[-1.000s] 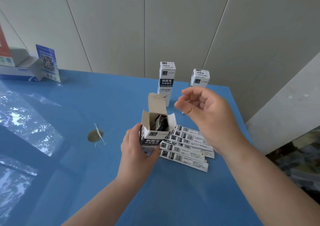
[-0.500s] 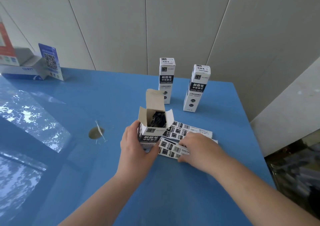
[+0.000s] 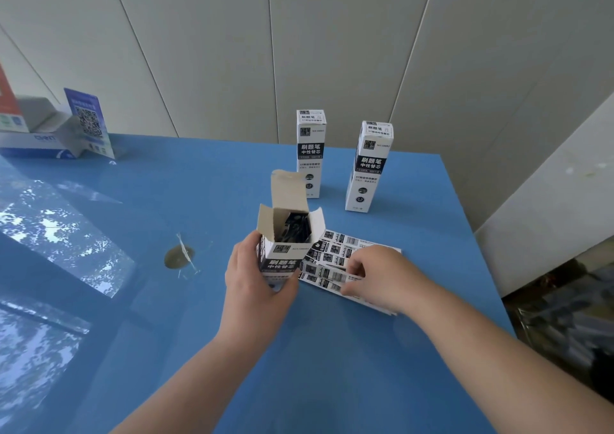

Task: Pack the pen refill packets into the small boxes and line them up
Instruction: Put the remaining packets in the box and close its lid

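While two closed boxes (image 3: 310, 152) (image 3: 368, 166) stand upright and side by side near the far edge of the blue table (image 3: 332, 350), the third, the open box (image 3: 284, 244), is only partly filled, so I judge the task to be somewhat past its midpoint. My left hand (image 3: 252, 287) grips the open box around its lower body, thumb on the near face, and holds it upright with all flaps raised; dark refill packets already stand inside it, though their number cannot be told. My right hand (image 3: 382, 277) pinches the top packet (image 3: 332, 274) of the loose refill packets (image 3: 345, 251), which lie flat and fanned on the table just to the right of the open box, its near end lifted slightly. Several packets are left in that pile. Remaining, as I judge it: transfer these packets, fold the flaps shut, and set this box in line with the two at the back. A carton and a QR-code card (image 3: 88, 121) stand at the far left corner.
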`<state>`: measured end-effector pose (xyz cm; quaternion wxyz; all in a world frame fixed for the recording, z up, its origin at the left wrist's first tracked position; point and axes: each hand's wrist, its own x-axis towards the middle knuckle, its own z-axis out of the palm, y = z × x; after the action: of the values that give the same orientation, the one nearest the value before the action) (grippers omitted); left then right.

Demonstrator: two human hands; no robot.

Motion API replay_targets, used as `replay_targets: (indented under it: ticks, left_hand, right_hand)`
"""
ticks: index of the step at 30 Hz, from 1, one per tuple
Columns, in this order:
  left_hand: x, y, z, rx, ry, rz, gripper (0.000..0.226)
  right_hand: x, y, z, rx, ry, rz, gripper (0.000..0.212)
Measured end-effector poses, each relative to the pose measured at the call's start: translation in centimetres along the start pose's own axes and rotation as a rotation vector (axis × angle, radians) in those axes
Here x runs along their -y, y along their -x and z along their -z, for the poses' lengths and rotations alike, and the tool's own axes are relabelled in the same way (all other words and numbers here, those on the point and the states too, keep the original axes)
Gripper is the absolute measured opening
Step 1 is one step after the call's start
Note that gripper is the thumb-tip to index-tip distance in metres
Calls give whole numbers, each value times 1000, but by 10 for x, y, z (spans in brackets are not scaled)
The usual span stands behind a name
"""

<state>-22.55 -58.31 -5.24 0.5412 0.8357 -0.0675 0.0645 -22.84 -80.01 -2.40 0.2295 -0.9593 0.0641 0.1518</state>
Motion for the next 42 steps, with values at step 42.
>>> replay_targets:
  ticks: [42]
  left_hand:
    - [4,-1,1,-3,-75,-77,58]
  right_hand:
    - [108,47,60,-569,-1152,108,3]
